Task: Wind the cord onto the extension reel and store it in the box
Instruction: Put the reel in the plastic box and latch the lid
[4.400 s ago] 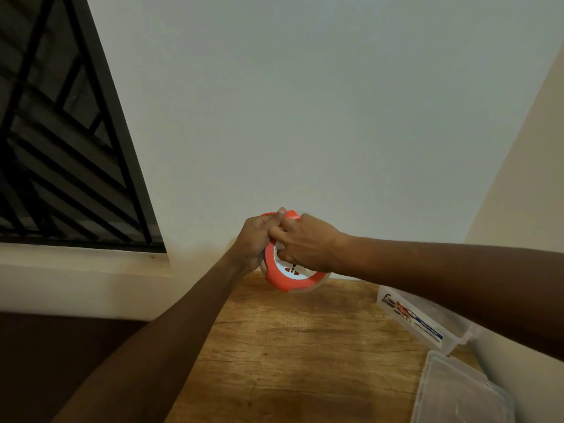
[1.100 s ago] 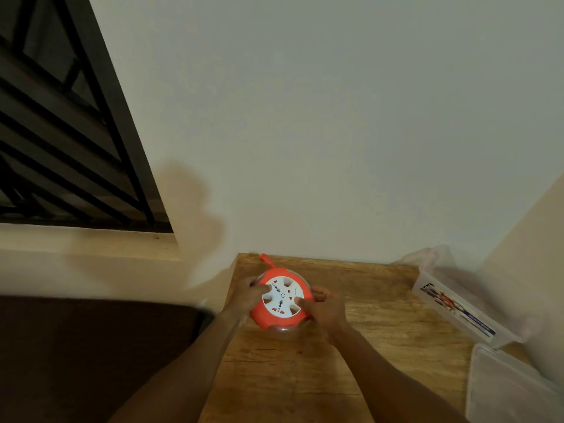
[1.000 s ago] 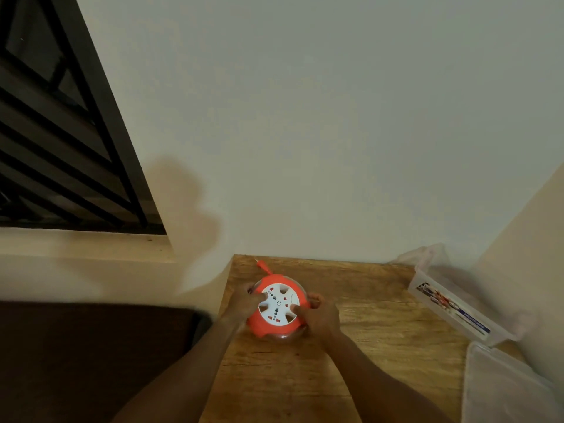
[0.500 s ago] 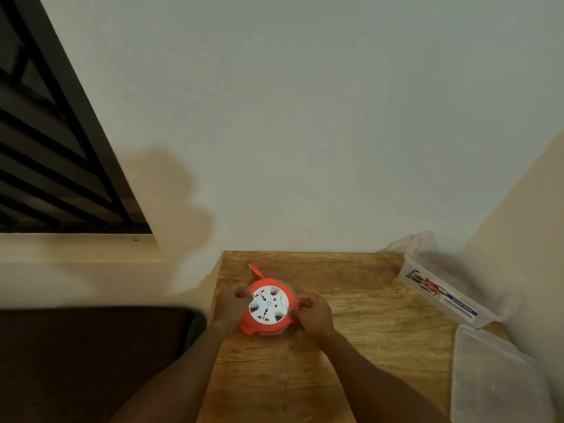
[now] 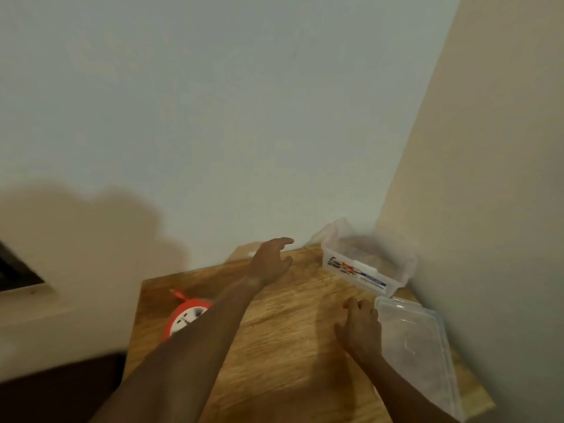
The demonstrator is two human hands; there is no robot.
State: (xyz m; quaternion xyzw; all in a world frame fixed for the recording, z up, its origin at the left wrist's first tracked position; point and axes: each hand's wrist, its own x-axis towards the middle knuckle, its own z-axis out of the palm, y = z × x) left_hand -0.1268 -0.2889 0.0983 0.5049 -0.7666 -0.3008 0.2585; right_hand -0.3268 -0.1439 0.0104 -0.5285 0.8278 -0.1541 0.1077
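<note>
Nearest the camera, two bare forearms reach out over the wooden bench [image 5: 283, 355], and the whole view is smeared with motion blur. On the near right lies the clear plastic lid [image 5: 418, 352], flat on the bench close to the beige side wall [image 5: 488, 209], and nothing can be seen resting on it. The right hand [image 5: 360, 328] sits at the lid's left edge, fingers loosely curled and pointing away; it grips nothing that I can make out, and whether it actually touches the lid or only lies just beside it I cannot tell.

Over on the left, the orange extension reel [image 5: 184, 317] lies flat on the bench with its white socket face turned up, partly hidden behind the left forearm. A short orange tip of cord [image 5: 178, 294] pokes out from its far side. No hand is on the reel, and it is well apart from the box.

Further out, the left hand [image 5: 270, 261] is stretched toward the back of the bench, fingers spread and slightly bent, open and empty, with a gap of bare wood between it and the box.

At the far right corner stands the clear box [image 5: 360, 270], open-topped, with a printed label along its near side wall. It is tucked against both the side wall and the pale back wall [image 5: 244, 117]. Its inside is blurred, but no reel or cord shows in it. A broad shadow falls across the back wall on the left.
</note>
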